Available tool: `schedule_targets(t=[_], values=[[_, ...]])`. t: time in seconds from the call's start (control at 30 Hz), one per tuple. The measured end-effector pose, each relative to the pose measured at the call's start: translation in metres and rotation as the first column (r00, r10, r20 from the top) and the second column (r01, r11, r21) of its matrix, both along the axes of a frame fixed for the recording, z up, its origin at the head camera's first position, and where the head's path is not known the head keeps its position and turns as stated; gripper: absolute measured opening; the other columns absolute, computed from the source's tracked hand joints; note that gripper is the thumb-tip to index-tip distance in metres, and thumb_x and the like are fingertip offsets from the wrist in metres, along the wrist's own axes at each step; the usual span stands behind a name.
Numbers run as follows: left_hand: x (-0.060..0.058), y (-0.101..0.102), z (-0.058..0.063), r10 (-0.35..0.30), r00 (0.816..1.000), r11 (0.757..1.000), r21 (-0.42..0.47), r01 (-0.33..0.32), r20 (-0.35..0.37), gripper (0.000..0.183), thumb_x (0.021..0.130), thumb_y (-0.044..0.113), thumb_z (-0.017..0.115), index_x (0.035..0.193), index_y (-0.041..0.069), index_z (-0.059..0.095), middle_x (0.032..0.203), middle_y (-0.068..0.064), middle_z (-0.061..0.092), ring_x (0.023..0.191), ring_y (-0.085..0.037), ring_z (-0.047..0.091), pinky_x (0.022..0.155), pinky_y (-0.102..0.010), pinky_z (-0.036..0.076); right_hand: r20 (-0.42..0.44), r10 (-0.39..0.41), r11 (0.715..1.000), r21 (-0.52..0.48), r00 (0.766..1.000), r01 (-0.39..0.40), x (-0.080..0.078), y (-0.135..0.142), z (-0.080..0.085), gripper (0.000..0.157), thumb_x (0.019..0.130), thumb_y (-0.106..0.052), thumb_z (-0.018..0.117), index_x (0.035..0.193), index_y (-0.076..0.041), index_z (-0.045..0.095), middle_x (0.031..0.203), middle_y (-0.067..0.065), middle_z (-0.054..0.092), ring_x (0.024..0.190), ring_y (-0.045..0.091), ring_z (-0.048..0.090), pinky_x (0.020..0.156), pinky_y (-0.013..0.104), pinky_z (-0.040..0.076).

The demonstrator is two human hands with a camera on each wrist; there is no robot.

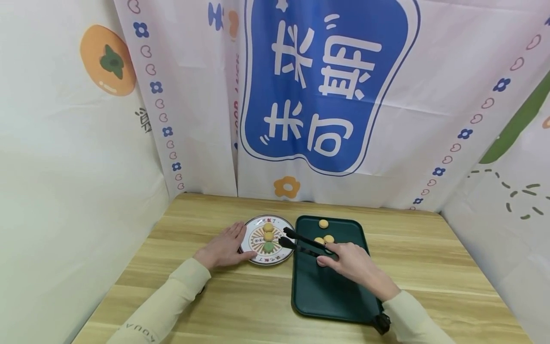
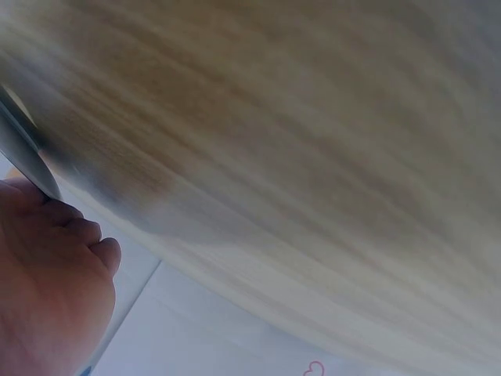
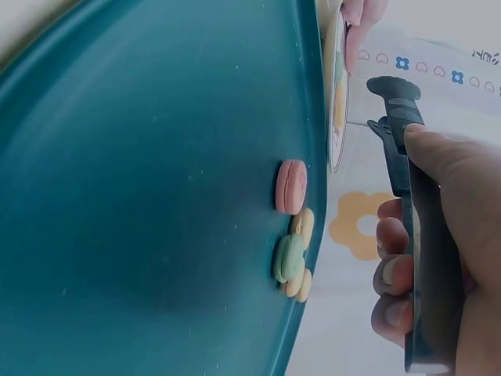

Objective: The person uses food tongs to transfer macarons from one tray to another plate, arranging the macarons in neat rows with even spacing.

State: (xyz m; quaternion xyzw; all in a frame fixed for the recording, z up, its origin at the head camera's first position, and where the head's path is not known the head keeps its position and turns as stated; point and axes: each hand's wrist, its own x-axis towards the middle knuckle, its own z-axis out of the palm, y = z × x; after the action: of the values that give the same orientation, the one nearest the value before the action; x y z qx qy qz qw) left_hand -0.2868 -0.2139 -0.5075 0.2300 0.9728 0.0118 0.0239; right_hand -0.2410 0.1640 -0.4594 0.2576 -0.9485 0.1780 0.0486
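Observation:
My left hand [image 1: 225, 246] rests at the left rim of a round white patterned plate [image 1: 279, 224], its fingers nearly straight and its thumb over the near rim. On the plate, two yellow macarons [image 1: 268, 236] and a green macaron [image 1: 268, 247] form a row. With my right hand [image 1: 354, 263] I grip black tongs [image 1: 287, 242]. Their tips are apart over the plate's right side, with nothing visible between them. Below that hand, the dark green tray [image 1: 326, 301] holds several yellow macarons [image 1: 323, 223], a pink macaron [image 3: 290, 187] and a green macaron [image 3: 289, 258].
Plate and tray stand side by side on a wood-grain table [image 1: 245, 306]. Printed white cloth [image 1: 202, 157] hangs behind the table and along both sides. A small black object [image 1: 381, 323] sits under the right cuff, by the tray's near right corner.

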Motion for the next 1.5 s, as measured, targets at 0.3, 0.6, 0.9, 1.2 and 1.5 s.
schedule_targets(t=[0.3,0.6,0.9,1.2,1.5], values=[[0.001,0.001,0.002,0.0,1.0,1.0,0.003,0.0,0.003,0.106,0.08,0.079,0.026,0.145,-0.004,0.02,0.151,-0.022,0.018,0.14,-0.033,0.017,0.114,-0.042,0.019,-0.086,-0.018,1.0,0.017,0.996,0.02,0.001,0.016,0.0,0.027,0.083,-0.051,0.061,0.085,-0.024,0.063,0.052,-0.013,0.038,0.043,0.001,0.036,0.04,0.018,0.03],[0.003,0.001,0.004,-0.003,1.0,1.0,0.023,0.003,0.0,0.105,0.081,0.078,0.028,0.145,-0.005,0.021,0.151,-0.023,0.019,0.14,-0.033,0.017,0.114,-0.043,0.02,-0.066,-0.04,0.998,0.048,0.997,0.043,0.005,0.029,-0.004,0.037,0.085,-0.053,0.058,0.092,-0.018,0.068,0.051,-0.013,0.038,0.043,0.0,0.036,0.042,0.018,0.031],[0.002,0.0,0.002,-0.005,1.0,1.0,0.03,0.005,-0.003,0.105,0.081,0.078,0.028,0.145,-0.005,0.021,0.151,-0.023,0.02,0.14,-0.033,0.018,0.114,-0.043,0.02,-0.041,-0.081,0.995,0.047,0.996,0.083,0.007,0.043,-0.006,0.041,0.085,-0.052,0.059,0.098,-0.014,0.068,0.051,-0.013,0.04,0.044,0.001,0.038,0.045,0.018,0.033],[0.001,0.0,0.001,0.018,1.0,1.0,0.014,-0.018,0.021,0.106,0.08,0.08,0.027,0.146,-0.002,0.017,0.152,-0.02,0.016,0.141,-0.03,0.014,0.115,-0.04,0.017,0.003,-0.117,0.992,0.053,0.993,0.117,0.009,0.054,-0.008,0.045,0.085,-0.057,0.055,0.099,-0.016,0.067,0.052,-0.011,0.041,0.043,0.003,0.038,0.041,0.019,0.032],[0.003,0.0,0.001,0.008,1.0,1.0,0.024,-0.008,-0.006,0.106,0.08,0.079,0.026,0.145,-0.004,0.019,0.151,-0.022,0.018,0.141,-0.031,0.016,0.114,-0.042,0.018,0.012,-0.176,0.982,0.072,0.984,0.174,0.013,0.071,-0.012,0.044,0.084,-0.058,0.055,0.095,-0.017,0.066,0.051,-0.01,0.041,0.042,0.004,0.037,0.04,0.019,0.03]])
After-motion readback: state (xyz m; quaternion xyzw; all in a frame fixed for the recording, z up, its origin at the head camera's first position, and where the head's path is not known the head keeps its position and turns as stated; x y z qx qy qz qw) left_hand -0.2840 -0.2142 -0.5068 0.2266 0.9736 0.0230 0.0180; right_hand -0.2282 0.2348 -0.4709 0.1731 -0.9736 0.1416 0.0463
